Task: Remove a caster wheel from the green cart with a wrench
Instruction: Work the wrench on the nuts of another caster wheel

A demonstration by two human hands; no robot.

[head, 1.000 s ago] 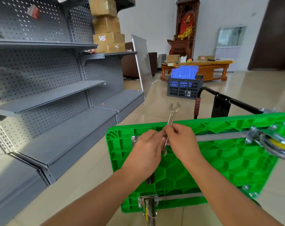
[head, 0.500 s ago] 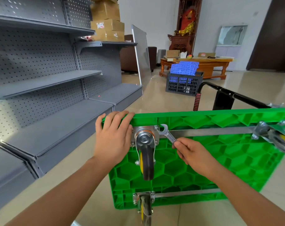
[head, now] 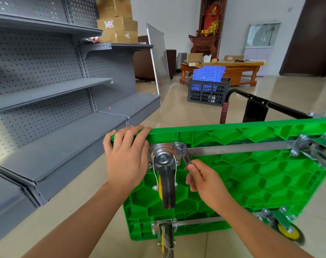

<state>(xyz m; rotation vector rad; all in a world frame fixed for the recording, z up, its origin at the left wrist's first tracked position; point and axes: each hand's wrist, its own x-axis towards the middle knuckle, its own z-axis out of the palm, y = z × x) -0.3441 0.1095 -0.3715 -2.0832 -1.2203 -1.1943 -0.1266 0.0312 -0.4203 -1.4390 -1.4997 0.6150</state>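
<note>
The green cart (head: 251, 175) lies upside down on the floor, its ribbed underside facing me. A caster wheel (head: 167, 183) with a steel bracket stands up near the cart's top left corner. My left hand (head: 126, 155) rests flat on that corner, fingers over the edge. My right hand (head: 203, 179) grips the handle of a silver wrench (head: 183, 155), whose head sits on the bolt at the upper right of the caster's mounting plate.
Grey perforated shelving (head: 56, 108) runs along the left. The cart's black handle (head: 261, 107) lies behind it. Other casters sit at the right (head: 318, 155), bottom right (head: 287, 229) and bottom (head: 165, 237). A dark crate (head: 208, 92) and a wooden table (head: 233, 69) stand beyond.
Both hands held the wrench upright a second ago. My left hand then moved to the cart's corner, and my right hand brought the wrench head down onto the caster plate's bolt.
</note>
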